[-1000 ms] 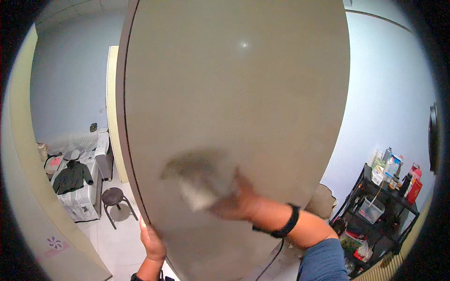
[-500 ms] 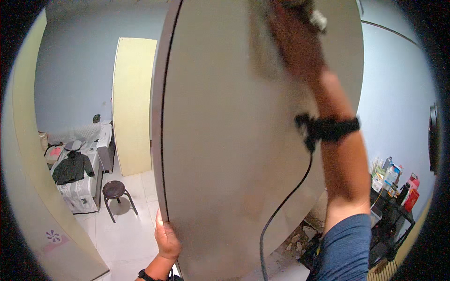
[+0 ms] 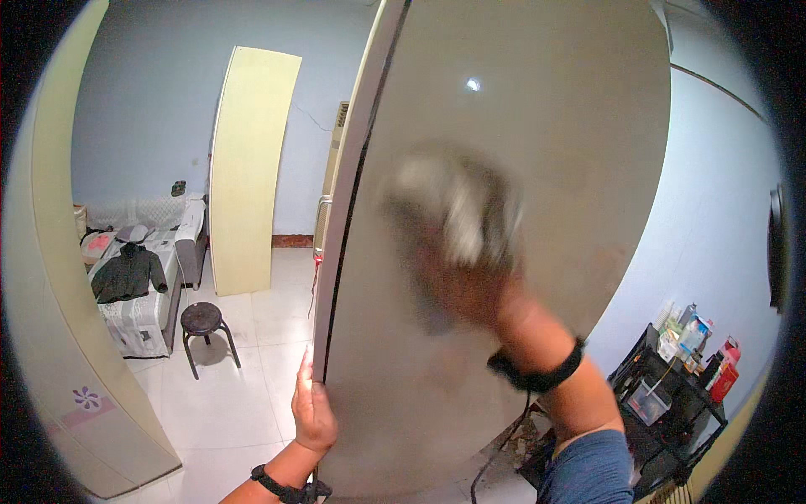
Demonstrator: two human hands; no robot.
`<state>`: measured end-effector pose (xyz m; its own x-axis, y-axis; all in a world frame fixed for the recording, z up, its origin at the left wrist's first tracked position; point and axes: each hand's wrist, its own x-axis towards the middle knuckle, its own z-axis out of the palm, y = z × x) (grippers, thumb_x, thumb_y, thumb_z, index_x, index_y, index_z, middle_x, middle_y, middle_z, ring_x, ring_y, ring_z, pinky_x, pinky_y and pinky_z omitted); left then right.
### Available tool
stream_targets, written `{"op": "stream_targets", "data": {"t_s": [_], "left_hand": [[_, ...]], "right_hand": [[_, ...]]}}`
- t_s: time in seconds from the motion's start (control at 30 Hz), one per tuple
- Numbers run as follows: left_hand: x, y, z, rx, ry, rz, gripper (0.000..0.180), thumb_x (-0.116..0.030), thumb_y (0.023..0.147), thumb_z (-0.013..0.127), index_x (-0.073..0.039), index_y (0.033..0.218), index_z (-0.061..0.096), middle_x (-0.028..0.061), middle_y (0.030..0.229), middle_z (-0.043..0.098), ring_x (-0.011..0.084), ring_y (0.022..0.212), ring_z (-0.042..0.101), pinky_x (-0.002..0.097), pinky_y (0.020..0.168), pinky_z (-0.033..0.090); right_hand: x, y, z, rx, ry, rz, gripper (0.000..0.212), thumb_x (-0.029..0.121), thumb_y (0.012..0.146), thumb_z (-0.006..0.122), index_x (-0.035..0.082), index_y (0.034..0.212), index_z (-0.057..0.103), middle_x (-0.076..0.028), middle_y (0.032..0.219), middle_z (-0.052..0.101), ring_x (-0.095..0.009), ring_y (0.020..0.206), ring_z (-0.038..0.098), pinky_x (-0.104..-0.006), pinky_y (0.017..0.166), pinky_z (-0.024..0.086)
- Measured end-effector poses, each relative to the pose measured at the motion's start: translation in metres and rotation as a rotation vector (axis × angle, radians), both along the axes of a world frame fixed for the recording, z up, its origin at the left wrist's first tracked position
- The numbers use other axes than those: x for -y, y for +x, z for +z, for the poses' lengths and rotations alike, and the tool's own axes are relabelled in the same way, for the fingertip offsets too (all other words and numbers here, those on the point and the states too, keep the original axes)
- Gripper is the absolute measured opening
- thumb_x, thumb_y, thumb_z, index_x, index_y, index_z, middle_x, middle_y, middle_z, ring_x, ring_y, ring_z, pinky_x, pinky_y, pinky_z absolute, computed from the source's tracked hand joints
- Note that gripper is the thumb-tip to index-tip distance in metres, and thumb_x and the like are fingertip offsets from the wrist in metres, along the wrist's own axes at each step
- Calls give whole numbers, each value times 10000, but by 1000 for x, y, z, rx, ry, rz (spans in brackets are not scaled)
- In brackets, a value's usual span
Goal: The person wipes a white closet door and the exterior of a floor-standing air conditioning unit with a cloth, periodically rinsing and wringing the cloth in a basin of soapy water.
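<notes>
A tall grey-brown door-like panel [image 3: 504,395] with a dark strip along its left edge fills the middle of the view. My left hand [image 3: 315,413] grips that edge low down, with the fingers pointing up along it; part of them is hidden behind the edge. My right hand [image 3: 457,290] is raised against the panel's face, smeared by motion. A crumpled whitish-grey cloth [image 3: 470,223] is in it, blurred as well. A black band with a cable circles my right wrist, and another band is on my left wrist.
At the left are a black round stool [image 3: 201,319], a covered sofa [image 3: 138,323] with a dark jacket on it, and a pale yellow door [image 3: 252,176]. A pale panel [image 3: 109,403] stands at the near left. A black rack [image 3: 663,428] with bottles is at the right.
My right hand has swept down and left across the panel with the cloth. The panel appears farther right in view; my left hand stays on its edge.
</notes>
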<state>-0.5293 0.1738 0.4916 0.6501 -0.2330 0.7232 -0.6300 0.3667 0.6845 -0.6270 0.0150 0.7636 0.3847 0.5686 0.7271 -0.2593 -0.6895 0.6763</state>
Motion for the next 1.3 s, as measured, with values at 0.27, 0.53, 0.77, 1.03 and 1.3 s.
{"op": "stream_targets", "data": {"t_s": [0.27,0.53,0.77,1.03,1.3], "left_hand": [[-8,-6,9,-63,109,-59,692,-461,1020,256,83,1448,257,193,1437,402,264,1341,373,339,1108,261],[-5,-3,3,-152,-20,-199,806,-579,982,278,75,1452,253,176,1450,386,257,1350,354,332,1108,253],[-5,-3,3,46,46,21,530,-283,1037,259,104,1384,364,253,1411,425,347,1359,363,382,1133,260],[-6,3,1,11,72,54,563,-330,1039,254,101,1380,374,248,1418,423,339,1353,376,369,1130,260],[-5,4,-4,-12,44,-75,558,-334,1042,258,86,1392,369,229,1441,406,320,1364,367,355,1126,262]], "right_hand": [[-14,-35,-95,-948,796,301,657,301,782,706,147,1378,474,-96,1386,504,-283,1259,486,-385,1067,379],[-25,31,75,151,-342,42,433,268,894,559,111,1295,517,-133,1215,555,-334,1125,526,-474,961,417],[-66,43,225,710,-350,-703,375,246,810,512,53,1131,495,-127,1134,500,-293,1147,454,-451,1014,332],[-52,36,64,46,47,-53,492,229,883,565,93,1349,480,-160,1318,518,-355,1211,498,-497,1071,329],[-28,-23,-162,-754,774,196,630,269,757,732,140,1330,504,-95,1354,522,-298,1258,478,-411,1072,368]]}}
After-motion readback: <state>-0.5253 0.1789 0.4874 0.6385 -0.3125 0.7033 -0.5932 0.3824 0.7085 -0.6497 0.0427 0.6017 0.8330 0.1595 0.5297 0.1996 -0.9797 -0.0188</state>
